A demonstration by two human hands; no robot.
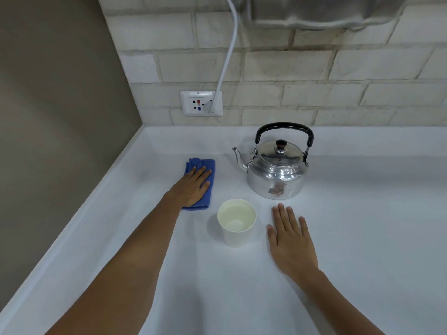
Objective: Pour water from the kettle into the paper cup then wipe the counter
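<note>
Left of centre, the left hand (pixel 193 183) presses flat, fingers spread, on the soft blue cloth (pixel 202 189); the right hand (pixel 291 240) lies open beside the light, tippable paper cup (pixel 236 222), the kettle (pixel 278 165) behind.

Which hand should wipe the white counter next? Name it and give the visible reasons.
Left. The left hand already lies flat on the folded blue cloth, beside the water-filled white paper cup. The right hand rests empty on the counter, before the upright steel kettle.
</note>
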